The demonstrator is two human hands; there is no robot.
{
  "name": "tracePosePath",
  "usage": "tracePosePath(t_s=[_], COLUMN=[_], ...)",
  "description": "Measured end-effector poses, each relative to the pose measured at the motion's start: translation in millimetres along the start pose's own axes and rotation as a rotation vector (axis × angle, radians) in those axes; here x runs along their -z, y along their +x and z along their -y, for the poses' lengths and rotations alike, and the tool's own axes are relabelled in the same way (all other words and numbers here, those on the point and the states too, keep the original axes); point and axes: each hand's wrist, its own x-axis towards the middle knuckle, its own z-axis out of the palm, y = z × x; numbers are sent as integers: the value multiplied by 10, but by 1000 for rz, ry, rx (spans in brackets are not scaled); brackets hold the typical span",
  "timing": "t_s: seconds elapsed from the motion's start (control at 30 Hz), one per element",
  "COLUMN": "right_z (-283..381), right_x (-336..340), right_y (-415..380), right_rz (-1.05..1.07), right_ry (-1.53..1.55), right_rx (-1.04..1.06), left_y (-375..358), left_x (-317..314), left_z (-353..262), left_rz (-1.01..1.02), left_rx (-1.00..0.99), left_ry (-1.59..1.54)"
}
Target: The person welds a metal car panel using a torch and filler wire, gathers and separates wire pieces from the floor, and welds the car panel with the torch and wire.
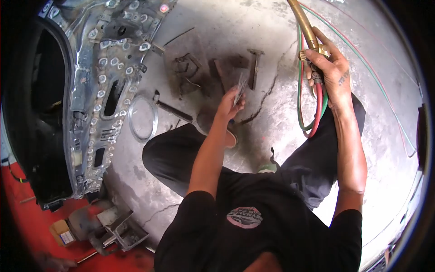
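Note:
My left hand (232, 103) is closed around a small bundle of thin, clear or greyish strips (241, 86), too blurred to make out exactly. Farther right, my right hand (330, 65) grips a brass torch (308, 31) at its valve end, fingers wrapped round the knobs. A red hose (319, 104) and a green hose (324, 109) hang from the torch's lower end and loop beside my knee. The torch tube points up and out of the top of view.
A welded metal body panel (102, 77) stands at the left. On the concrete floor (281, 122) lie a wire coil (131, 118), a hammer (172, 109), a T-shaped metal piece (254, 70) and dark scraps (186, 68). A metal box (129, 231) and a cardboard box (62, 232) sit lower left.

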Motion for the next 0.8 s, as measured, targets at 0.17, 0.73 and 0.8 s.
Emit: tracePosePath(t_s=[0.17, 0.73, 0.8], right_z=[-2, 60, 44], right_x=[-26, -85, -90], right_y=[-64, -18, -20], right_rz=[-45, -24, -16], right_ry=[-31, -81, -92], right_rx=[10, -27, -20], left_y=[221, 397, 350], left_x=[297, 782, 784], left_z=[293, 750, 724], left_rz=[-9, -511, -475], left_rx=[153, 97, -10], left_ry=[-217, -312, -282])
